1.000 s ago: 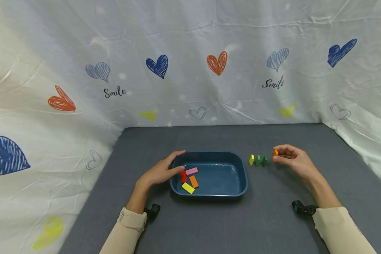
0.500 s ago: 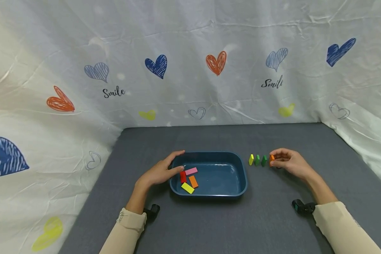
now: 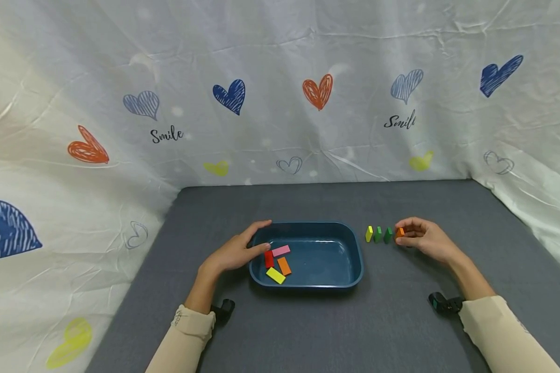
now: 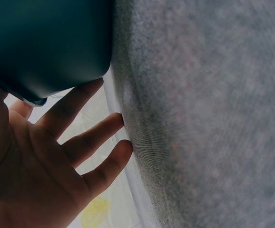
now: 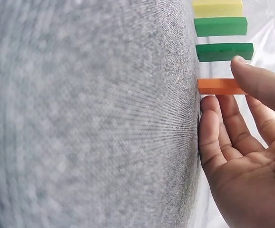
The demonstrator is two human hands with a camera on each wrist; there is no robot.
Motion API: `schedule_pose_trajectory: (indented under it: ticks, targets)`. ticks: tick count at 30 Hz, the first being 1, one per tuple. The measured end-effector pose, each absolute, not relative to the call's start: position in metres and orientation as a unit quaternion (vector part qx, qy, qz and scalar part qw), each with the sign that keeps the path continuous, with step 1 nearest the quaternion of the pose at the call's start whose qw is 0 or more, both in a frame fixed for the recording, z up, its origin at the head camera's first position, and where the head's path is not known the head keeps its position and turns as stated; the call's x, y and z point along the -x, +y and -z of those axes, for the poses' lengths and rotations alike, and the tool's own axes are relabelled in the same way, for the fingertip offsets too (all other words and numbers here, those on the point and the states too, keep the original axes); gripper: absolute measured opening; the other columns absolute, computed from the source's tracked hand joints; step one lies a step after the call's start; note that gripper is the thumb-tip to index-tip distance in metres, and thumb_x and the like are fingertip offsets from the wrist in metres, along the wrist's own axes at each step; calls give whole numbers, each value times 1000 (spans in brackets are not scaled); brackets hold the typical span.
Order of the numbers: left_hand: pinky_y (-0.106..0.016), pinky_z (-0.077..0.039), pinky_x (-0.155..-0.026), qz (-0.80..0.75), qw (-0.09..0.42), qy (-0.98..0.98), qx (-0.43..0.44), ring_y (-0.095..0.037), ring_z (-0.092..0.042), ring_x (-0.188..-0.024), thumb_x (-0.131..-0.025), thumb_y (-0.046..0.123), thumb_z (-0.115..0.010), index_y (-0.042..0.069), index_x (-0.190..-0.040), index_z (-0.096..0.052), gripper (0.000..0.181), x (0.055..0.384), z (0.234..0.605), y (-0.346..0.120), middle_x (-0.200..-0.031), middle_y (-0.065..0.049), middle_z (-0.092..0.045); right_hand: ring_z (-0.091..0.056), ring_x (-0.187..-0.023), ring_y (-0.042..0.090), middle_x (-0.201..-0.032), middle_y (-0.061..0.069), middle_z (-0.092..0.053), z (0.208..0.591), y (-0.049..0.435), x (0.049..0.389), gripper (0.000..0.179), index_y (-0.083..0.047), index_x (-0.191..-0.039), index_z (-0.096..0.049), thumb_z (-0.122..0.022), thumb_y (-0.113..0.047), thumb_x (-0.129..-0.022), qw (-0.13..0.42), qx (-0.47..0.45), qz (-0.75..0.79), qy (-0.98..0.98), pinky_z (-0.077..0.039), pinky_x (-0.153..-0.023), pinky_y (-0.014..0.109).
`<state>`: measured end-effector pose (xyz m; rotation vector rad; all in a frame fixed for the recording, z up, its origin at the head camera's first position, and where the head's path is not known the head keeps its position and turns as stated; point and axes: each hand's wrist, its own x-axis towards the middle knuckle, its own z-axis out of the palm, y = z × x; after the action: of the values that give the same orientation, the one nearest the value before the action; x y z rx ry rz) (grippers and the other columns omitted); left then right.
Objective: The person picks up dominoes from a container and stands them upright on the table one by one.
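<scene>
In the head view my left hand (image 3: 237, 250) holds the left rim of a blue tray (image 3: 326, 286), thumb over the inside and fingers along the outside. The left wrist view has those fingers (image 4: 87, 135) spread below the tray's wall (image 4: 66, 42). To the right, my right hand (image 3: 427, 239) pinches an upright orange domino block (image 3: 400, 232), whose lower end meets the table in the right wrist view. Left of it stand a dark green block (image 3: 388, 235), another green block (image 3: 378, 234) and a yellow block (image 3: 369, 234), spaced in a row.
Inside the tray's left part lie a red block (image 3: 269, 259), a pink block (image 3: 281, 250), an orange block (image 3: 284, 266) and a yellow block (image 3: 276, 275). A grey cloth (image 3: 308, 331) covers the table; a white curtain (image 3: 261, 52) with printed hearts hangs behind.
My right hand has moved slightly left and down, bringing the orange domino block upright onto the table beside the dark green one. My left hand and the tray stay put.
</scene>
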<state>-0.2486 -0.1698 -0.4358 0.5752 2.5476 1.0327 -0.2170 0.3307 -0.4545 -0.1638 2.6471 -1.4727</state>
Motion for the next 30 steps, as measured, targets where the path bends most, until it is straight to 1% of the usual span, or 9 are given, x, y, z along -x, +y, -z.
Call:
schedule_pose_trajectory:
  ticks: [3, 5, 9, 13, 16, 18, 20, 23, 30]
  targets:
    - [-66, -35, -115, -365, 167, 893, -201, -40, -43, -144, -100, 49, -60, 43, -158, -28, 66, 248, 435, -170, -167, -7, -32, -63, -94, 0, -123, 21, -63, 453, 331, 216, 49, 3, -133, -57, -75, -21, -94, 56, 54, 485, 871, -58, -79, 26]
    - [-66, -34, -116, -367, 168, 893, -200, -40, -42, -145, -100, 49, -61, 43, -157, -28, 66, 248, 434, -169, -167, -6, -31, -61, -96, -2, -128, 20, -62, 452, 331, 216, 53, 2, -136, -55, -74, -24, -95, 52, 52, 481, 874, -57, -80, 25]
    - [-66, -34, -116, -368, 167, 892, -202, -40, -43, -145, -100, 49, -60, 43, -157, -28, 66, 248, 433, -168, -167, -7, -31, -59, -100, -5, -134, 8, -61, 444, 329, 212, 59, -1, -144, -51, -70, -32, -97, 29, 53, 477, 877, -56, -82, 25]
    - [-66, -35, -115, -365, 168, 893, -204, -41, -42, -145, -100, 49, -60, 43, -158, -27, 66, 248, 432, -167, -167, -7, -31, -59, -101, -2, -128, -3, -61, 431, 321, 209, 54, -8, -145, -51, -65, -34, -101, -5, 60, 477, 877, -54, -82, 23]
    - [-67, -34, -115, -366, 168, 892, -205, -41, -42, -145, -101, 49, -60, 42, -158, -28, 66, 247, 432, -166, -167, -7, -31, -58, -101, 2, -127, 0, -60, 419, 312, 209, 50, -14, -144, -53, -64, -37, -101, -26, 63, 467, 882, -52, -83, 24]
    - [-67, -35, -115, -368, 167, 891, -205, -41, -43, -144, -101, 48, -60, 42, -158, -28, 66, 247, 432, -166, -167, -8, -31, -57, -101, 4, -130, 5, -59, 413, 306, 209, 50, -16, -143, -54, -63, -41, -101, -33, 61, 455, 888, -50, -83, 25]
    - [-67, -35, -115, -369, 166, 891, -206, -41, -44, -143, -101, 48, -60, 42, -158, -28, 65, 247, 432, -166, -166, -8, -32, -57, -101, 5, -132, 9, -58, 408, 301, 210, 51, -16, -143, -54, -63, -42, -100, -36, 59, 447, 892, -50, -83, 27]
    - [-66, -37, -114, -367, 163, 892, -206, -40, -47, -141, -101, 48, -60, 41, -158, -28, 65, 247, 432, -165, -166, -8, -33, -56, -101, 5, -135, 12, -58, 405, 299, 211, 51, -14, -143, -54, -63, -42, -101, -37, 55, 440, 895, -48, -82, 25]
    - [-66, -37, -114, -366, 163, 892, -209, -41, -46, -141, -101, 47, -60, 41, -158, -27, 66, 245, 433, -170, -166, -9, -33, -53, -99, 3, -136, 14, -58, 413, 301, 210, 47, -11, -140, -56, -64, -36, -101, -40, 56, 428, 901, -47, -79, 22]
